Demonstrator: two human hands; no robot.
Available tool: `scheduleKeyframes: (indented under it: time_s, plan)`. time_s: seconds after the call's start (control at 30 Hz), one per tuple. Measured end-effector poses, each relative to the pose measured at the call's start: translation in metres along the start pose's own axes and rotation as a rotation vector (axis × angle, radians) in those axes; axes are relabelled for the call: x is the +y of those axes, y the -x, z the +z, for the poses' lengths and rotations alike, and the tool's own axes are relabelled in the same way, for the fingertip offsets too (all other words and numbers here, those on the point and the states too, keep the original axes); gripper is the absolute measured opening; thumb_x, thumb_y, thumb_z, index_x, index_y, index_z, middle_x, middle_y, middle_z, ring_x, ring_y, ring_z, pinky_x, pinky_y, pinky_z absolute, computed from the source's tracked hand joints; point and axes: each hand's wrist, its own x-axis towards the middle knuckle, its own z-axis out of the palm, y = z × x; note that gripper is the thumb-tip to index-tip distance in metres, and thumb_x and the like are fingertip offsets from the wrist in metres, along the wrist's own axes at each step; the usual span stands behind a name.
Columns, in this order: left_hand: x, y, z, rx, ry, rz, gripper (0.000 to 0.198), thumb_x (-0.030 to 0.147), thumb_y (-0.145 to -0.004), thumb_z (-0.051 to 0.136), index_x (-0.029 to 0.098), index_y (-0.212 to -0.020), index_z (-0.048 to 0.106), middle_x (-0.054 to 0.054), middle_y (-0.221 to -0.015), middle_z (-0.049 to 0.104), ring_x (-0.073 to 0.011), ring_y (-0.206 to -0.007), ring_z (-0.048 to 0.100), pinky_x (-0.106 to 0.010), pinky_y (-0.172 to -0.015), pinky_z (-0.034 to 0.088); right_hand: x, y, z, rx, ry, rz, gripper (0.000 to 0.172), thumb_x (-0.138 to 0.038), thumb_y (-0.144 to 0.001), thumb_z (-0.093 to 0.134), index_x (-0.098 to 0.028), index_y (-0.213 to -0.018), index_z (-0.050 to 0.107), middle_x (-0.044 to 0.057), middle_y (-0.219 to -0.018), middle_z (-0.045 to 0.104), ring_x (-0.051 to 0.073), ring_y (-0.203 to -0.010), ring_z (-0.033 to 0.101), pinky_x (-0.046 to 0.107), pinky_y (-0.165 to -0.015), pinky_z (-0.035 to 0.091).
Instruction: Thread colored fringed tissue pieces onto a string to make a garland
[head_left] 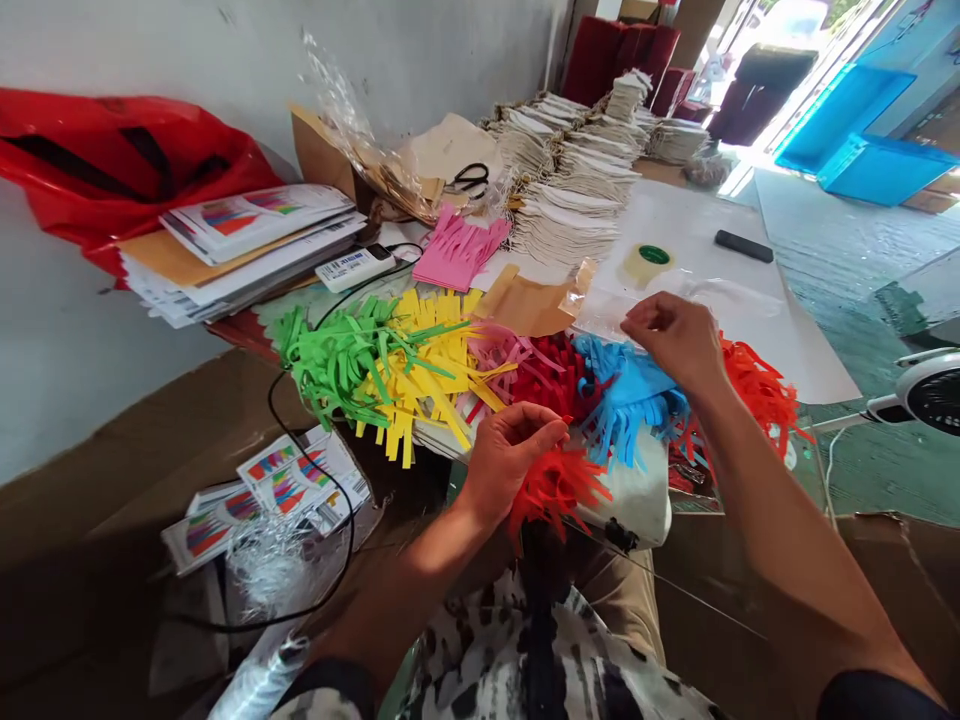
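Apparently handling one red strip bunch (556, 490): pinched near its top in left hand (501, 458), hanging on near side of blue strips (634, 395). Holding right hand (679, 340) above the blue, with fingertips nearly together; can't tell if gripping anything thin. Probably calls for firm pinch next. Can't make out contents of red bag (217, 140), left, or blue bin (885, 168), far right.

On the table (251, 338), fringed paper strips run along the near edge: green (337, 355) and yellow (431, 345) at eight o'clock, dark red (549, 375) at six, blue (626, 380) at five, orange-red (761, 395) at four. Printed papers (240, 245) lie at nine, pink paper (459, 250) at ten, and stacks (577, 200) of white pieces at one. A white sheet (690, 220) covers three o'clock.
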Motion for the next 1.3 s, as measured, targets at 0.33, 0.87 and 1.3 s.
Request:
scheduleKeyframes:
  time_s: [0.33,0.87,1.3]
  plan:
    - [0.010,0.039,0.011,-0.066,-0.242,0.052,0.025,0.040,-0.084,0.088,0.018,-0.084,0.079,-0.002,-0.080,0.074,-0.0127,-0.070,0.065,-0.023,-0.067,0.052,-0.053,0.169,-0.023,-0.316,-0.535,0.015,0.027,-0.050,-0.085,0.087,-0.025,-0.085,0.077,0.002,-0.082,0.075,0.018,-0.074,0.063,0.032,-0.065,0.047]
    - [0.014,0.070,0.017,-0.238,-0.496,0.266,0.010,0.032,-0.093,0.080,0.022,-0.089,0.083,-0.005,-0.089,0.079,-0.0183,-0.085,0.071,-0.030,-0.086,0.052,-0.054,0.200,-0.054,-0.389,-0.522,0.016,0.031,-0.056,-0.084,0.086,-0.026,-0.086,0.076,0.002,-0.083,0.073,0.018,-0.075,0.059,0.033,-0.069,0.046]
    - [0.006,0.077,0.025,-0.282,-0.548,0.289,0.006,0.025,-0.093,0.077,0.023,-0.093,0.083,-0.005,-0.090,0.080,-0.0182,-0.086,0.071,-0.030,-0.087,0.053,-0.047,0.216,-0.058,-0.377,-0.550,0.045,0.020,-0.046,-0.088,0.085,-0.028,-0.088,0.076,0.000,-0.083,0.072,0.016,-0.075,0.063,0.030,-0.070,0.051]
